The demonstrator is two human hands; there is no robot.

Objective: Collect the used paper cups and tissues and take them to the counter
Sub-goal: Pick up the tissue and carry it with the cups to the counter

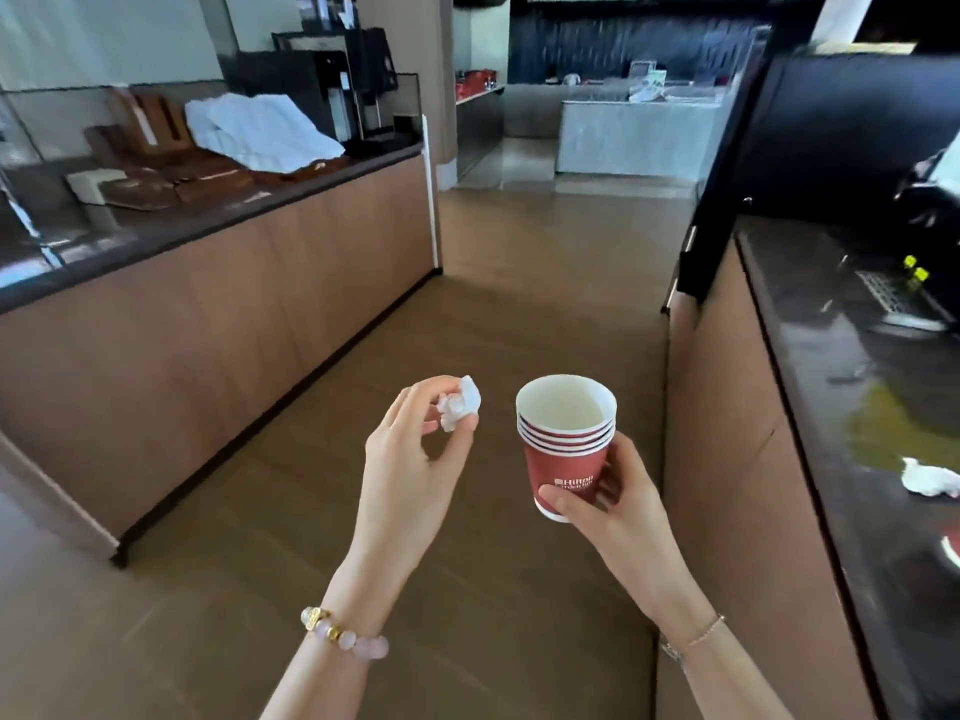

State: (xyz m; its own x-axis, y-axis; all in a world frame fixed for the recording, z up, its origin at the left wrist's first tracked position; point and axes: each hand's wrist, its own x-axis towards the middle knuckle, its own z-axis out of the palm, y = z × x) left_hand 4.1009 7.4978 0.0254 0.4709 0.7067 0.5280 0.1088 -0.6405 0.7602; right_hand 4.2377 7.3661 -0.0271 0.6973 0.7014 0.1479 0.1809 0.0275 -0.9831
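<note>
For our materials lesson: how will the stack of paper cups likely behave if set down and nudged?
The stack of paper cups is probably light: its top cup looks empty. Tall on a narrow base, it may tip easily, then roll.

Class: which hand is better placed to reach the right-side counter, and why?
Right. The right hand, holding the cups, is beside the counter; the left hand, pinching a tissue, is farther away.

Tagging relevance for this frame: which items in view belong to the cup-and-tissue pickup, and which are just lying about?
Job: stack of red paper cups in the right hand; crumpled white tissue pinched in the left hand; second crumpled white tissue on the dark right-hand counter.
Lying about: white folded cloths, black coffee machine and brown wooden trays on the left counter.
</note>
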